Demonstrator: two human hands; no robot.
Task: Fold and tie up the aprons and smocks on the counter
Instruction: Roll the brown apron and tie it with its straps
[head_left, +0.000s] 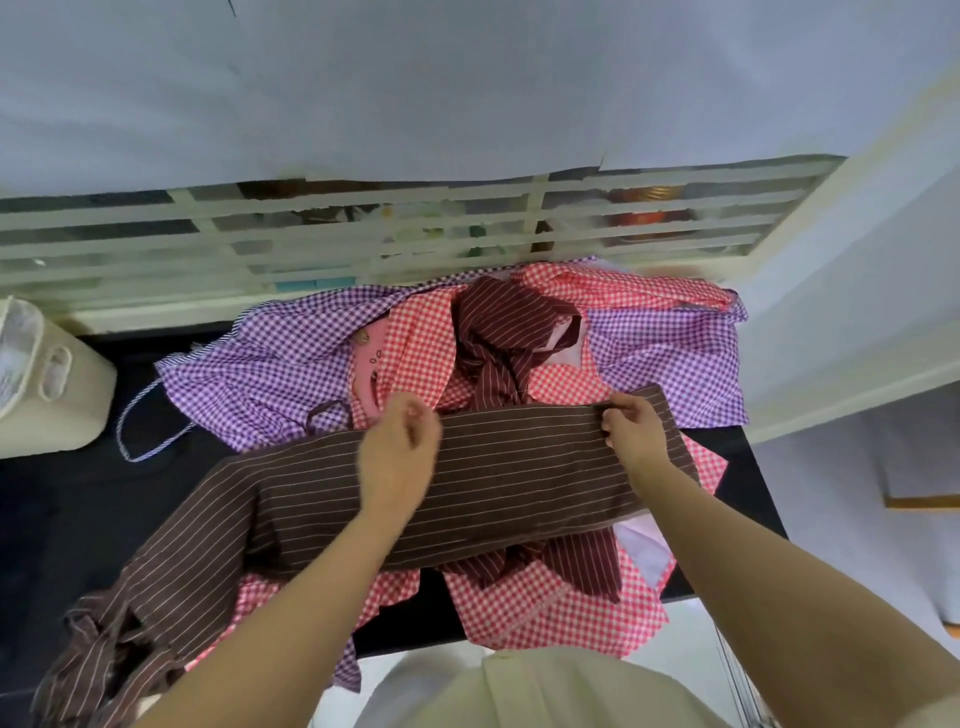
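Both hands hold the brown striped apron (519, 478), which is stretched across the heap at the near middle of the desk (78, 499). The left hand (400, 452), somewhat blurred, curls over its upper edge; the right hand (636, 434) pinches the same edge further right. We note a black desk set against a cream barred window (363, 228), with pale sheeting (467, 78) above. We count one brown striped apron, one maroon striped garment (498, 332), purple check cloth (270, 369) in two patches and red check cloth (421, 343) in several; we cannot tell separate pieces. One cream basket (47, 384) stands at left.
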